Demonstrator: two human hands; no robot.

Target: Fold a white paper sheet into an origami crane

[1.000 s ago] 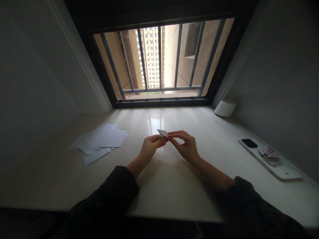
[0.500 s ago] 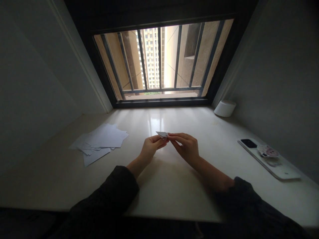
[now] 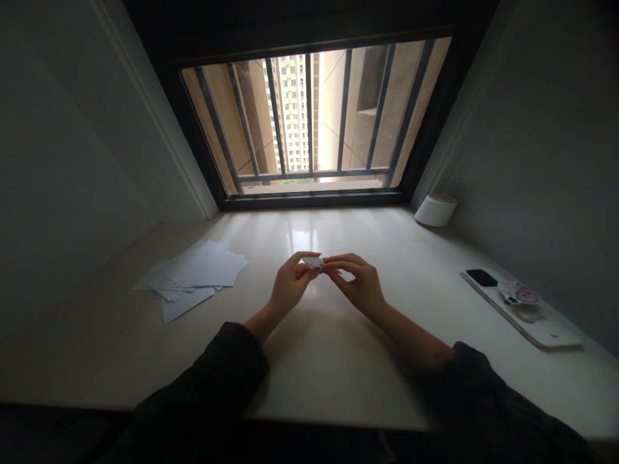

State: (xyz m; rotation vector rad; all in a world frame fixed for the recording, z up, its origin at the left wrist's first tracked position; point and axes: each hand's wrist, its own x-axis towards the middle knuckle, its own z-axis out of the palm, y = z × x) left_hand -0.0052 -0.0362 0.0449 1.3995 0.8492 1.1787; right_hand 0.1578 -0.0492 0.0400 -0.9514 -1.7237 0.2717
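Note:
A small folded piece of white paper [image 3: 313, 262] is held just above the pale tabletop [image 3: 309, 348], at the middle of the view. My left hand [image 3: 290, 285] pinches its left side, with the index finger curled over the top. My right hand [image 3: 358, 283] pinches the right end between thumb and fingertips. Both wrists come out of dark sleeves. Most of the paper is hidden by the fingers.
A loose pile of white paper sheets [image 3: 196, 276] lies to the left. A white phone [image 3: 520, 307] with a round sticker grip lies at the right. A white round container [image 3: 436, 209] stands in the back right corner by the barred window [image 3: 314, 116].
My left index finger has curled over the top of the folded paper, covering more of it. The paper sits slightly lower between the fingertips. Both hands stay in place.

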